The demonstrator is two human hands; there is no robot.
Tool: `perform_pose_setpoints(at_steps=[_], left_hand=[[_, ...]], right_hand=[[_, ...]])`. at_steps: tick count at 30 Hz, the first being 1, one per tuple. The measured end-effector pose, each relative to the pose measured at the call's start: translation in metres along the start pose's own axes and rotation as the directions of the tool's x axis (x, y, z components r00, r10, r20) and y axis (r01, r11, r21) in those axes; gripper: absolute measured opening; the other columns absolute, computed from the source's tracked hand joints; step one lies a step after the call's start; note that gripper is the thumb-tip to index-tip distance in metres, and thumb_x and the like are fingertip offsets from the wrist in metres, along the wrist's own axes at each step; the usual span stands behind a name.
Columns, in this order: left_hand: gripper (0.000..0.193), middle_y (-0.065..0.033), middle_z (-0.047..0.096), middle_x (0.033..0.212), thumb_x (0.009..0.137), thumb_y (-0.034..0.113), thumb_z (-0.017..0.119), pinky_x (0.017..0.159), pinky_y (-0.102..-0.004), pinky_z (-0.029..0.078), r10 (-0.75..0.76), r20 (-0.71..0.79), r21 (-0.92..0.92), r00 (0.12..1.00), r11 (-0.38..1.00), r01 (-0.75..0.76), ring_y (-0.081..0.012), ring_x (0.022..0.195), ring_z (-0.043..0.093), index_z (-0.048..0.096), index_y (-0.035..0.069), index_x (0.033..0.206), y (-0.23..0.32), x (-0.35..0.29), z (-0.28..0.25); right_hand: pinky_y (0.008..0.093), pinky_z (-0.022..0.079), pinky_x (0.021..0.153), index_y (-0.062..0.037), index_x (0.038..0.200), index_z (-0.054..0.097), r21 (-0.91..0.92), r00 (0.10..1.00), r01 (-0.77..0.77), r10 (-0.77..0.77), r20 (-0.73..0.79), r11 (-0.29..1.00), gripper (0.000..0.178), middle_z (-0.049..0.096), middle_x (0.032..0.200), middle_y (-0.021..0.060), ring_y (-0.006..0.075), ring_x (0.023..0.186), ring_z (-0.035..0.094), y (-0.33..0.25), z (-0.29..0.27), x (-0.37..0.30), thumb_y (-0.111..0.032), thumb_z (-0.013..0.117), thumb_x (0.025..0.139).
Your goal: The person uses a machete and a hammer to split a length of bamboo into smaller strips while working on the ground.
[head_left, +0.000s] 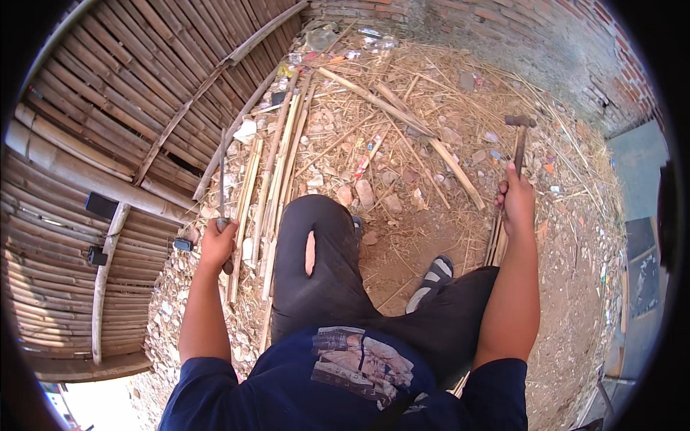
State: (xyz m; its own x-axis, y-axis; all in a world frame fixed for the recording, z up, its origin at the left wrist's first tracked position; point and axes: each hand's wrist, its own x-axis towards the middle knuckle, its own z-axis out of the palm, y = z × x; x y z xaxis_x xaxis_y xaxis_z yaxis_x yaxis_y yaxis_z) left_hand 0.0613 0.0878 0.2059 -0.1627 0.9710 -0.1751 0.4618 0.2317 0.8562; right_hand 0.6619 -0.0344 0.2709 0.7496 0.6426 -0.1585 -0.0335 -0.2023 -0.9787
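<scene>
My left hand is closed round the handle of a long thin dark metal tool. Its narrow shaft points away from me, and I cannot tell whether it is a blade seen edge-on or a rod. On the right, my right hand grips the wooden handle of a hammer, index finger stretched along it and the dark head at the far end. Wooden or bamboo strips lie below that hand. Beside my left hand, several long split bamboo strips lie on the ground.
A bamboo slat wall rises on the left, with small dark boxes on it. Thicker bamboo poles cross ahead over straw, stones and litter. A brick wall stands at the back, and grey-blue panels at the right.
</scene>
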Motion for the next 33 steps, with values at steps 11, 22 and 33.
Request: perform_pose_setpoints(at_steps=[11, 22, 33], left_hand=[[0.029, -0.0013, 0.058, 0.078, 0.099, 0.031, 0.07, 0.049, -0.0256, 0.046, 0.306, 0.186, -0.497, 0.934, 0.849, -0.179, -0.0091, 0.055, 0.054, 0.054, 0.007, 0.1, 0.24, 0.014, 0.144], [0.033, -0.0001, 0.055, 0.072, 0.099, 0.034, 0.072, 0.046, -0.0246, 0.043, 0.164, 0.3, -0.257, 0.94, 0.963, -0.086, -0.0079, 0.051, 0.051, 0.054, 0.006, 0.098, 0.195, 0.078, 0.232], [0.026, 0.0016, 0.052, 0.073, 0.103, 0.033, 0.066, 0.046, -0.0223, 0.039, 0.067, 0.232, -0.388, 0.97, 0.921, 0.03, -0.0066, 0.051, 0.047, 0.054, 0.011, 0.095, 0.223, 0.065, 0.251]], right_hand=[[0.0442, 0.05, 0.076, -0.0005, 0.099, 0.065, -0.6, 0.995, 0.095, -0.069, 0.066, 0.794, 0.043, 0.068, 0.081, 0.0164, 0.0305, 0.079, 0.067, 0.06, -0.014, 0.065, -0.044, 0.067, 0.097], [0.0368, 0.053, 0.056, 0.0042, 0.1, 0.065, -0.853, 0.917, -0.06, 0.365, 0.158, 0.519, 0.035, 0.07, 0.075, 0.0128, 0.0195, 0.057, 0.067, 0.158, -0.053, 0.223, -0.025, 0.077, 0.085], [0.052, 0.055, 0.085, 0.0061, 0.11, 0.064, -0.874, 0.994, -0.101, 0.092, -0.065, 0.476, 0.04, 0.071, 0.101, 0.0292, 0.0451, 0.099, 0.07, 0.301, -0.018, 0.279, -0.022, 0.072, 0.082]])
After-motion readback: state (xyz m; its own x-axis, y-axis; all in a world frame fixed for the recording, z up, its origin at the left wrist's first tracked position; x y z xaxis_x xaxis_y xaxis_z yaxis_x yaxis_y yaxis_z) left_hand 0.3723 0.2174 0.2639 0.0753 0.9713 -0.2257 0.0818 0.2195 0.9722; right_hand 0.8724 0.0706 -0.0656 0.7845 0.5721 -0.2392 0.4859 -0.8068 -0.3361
